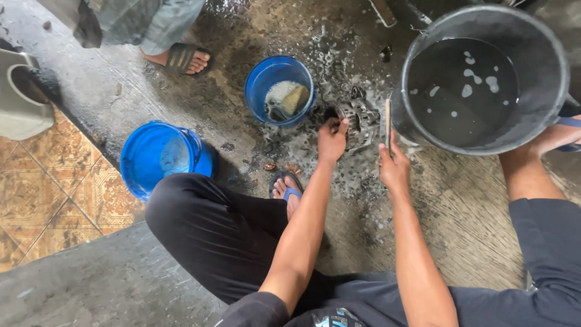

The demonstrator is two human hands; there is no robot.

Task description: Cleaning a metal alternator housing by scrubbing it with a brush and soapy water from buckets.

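Item: metal part point(362, 123) on wet floor point(254, 36), both hands at it.

Part (grey, ribbed, soapy) lies on the concrete between a small blue bucket point(279, 91) and a large grey bucket point(484, 79) of dark water. Left hand point(332, 139): fingers curled, touching the part's near left edge; a full grip cannot be told. Right hand point(394, 166): closed round a thin stick-like tool point(387, 124) held upright, just right of the part and against the grey bucket's wall. Small bucket holds suds and a yellow sponge point(295, 99). Second blue bucket point(160, 157) tipped on its side, left, beside the person's knee. Sandalled foot point(288, 189) below the left hand. Another person's sandalled foot point(186, 59), upper left, well apart.
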